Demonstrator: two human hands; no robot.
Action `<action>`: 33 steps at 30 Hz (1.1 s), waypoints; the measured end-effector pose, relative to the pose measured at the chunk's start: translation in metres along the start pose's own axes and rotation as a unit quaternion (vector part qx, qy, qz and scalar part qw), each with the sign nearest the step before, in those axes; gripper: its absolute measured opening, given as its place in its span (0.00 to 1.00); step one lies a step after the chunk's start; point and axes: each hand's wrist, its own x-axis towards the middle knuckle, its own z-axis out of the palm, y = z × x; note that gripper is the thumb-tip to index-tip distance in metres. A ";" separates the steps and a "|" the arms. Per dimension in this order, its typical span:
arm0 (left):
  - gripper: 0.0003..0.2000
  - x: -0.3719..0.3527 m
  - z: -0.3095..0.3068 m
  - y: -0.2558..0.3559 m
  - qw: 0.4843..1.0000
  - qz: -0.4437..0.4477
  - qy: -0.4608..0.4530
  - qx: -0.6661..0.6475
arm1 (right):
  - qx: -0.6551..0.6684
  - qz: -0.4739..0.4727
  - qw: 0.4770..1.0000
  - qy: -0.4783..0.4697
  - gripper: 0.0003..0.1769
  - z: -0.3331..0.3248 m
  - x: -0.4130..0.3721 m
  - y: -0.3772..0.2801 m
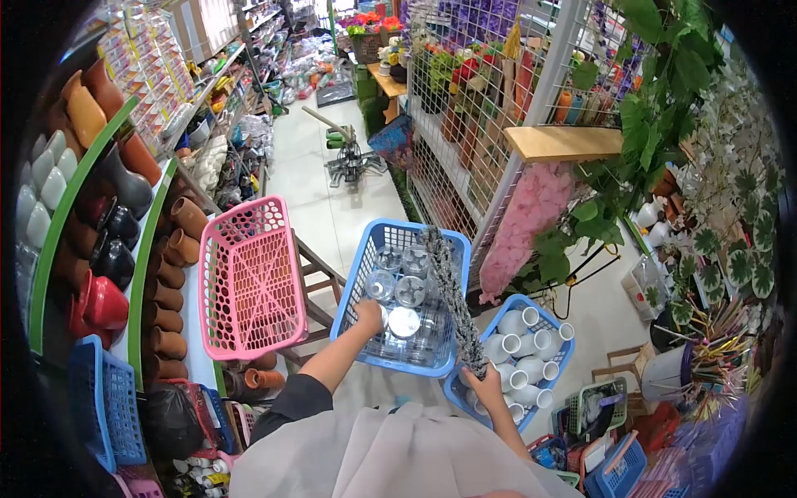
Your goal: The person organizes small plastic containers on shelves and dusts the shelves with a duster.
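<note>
Duster (452, 299): a long, thin, grey, fuzzy wand that the right hand (486, 388) holds closed around its lower end, at lower centre-right of the frame. From that fist the long axis runs up and slightly left. It crosses the right side of the blue basket (353, 278) and its tip ends near the basket's far rim, at about centre frame. The wand looks mottled grey and white, shaggy along its whole length and nearly straight.

The basket sits in the middle of the frame, tilted, and holds clear glass jars (408, 290) with round tops, one with a white lid. The jars lie just left of the duster's shaft, and those nearest seem to lie under it or touch it.

The left hand (367, 315) reaches in from lower left with the forearm bare. It is down among the jars at the near left of the basket, with the fingers curled against one. I cannot tell whether it truly grips that jar. This hand is the nearer one to the jars, while the right hand stays outside the basket's near right corner.

White cups (519, 322) stand just right of the right hand in a second blue basket. A pink basket (249, 274) lies tipped at left, beside shelves of brown pots (166, 274).
</note>
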 end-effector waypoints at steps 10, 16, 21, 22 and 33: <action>0.46 -0.037 -0.010 -0.026 0.982 0.054 0.109 -0.142 | -0.010 -0.020 1.000 -0.013 0.26 -0.003 -0.004 -0.008; 0.50 -0.068 -0.063 -0.052 0.803 0.039 0.062 -0.591 | 0.112 0.135 0.983 -0.054 0.26 0.005 0.001 0.017; 0.32 -0.098 -0.099 -0.060 0.352 0.171 -0.087 -0.916 | 0.040 -0.027 0.996 -0.079 0.23 0.011 0.009 0.023; 0.32 -0.104 -0.108 -0.062 0.350 0.170 -0.079 -0.918 | 0.039 -0.032 0.995 -0.085 0.23 0.011 0.008 0.010; 0.29 -0.118 -0.110 -0.073 0.380 0.184 0.002 -0.907 | -0.116 -0.113 0.987 -0.017 0.13 -0.014 -0.007 -0.053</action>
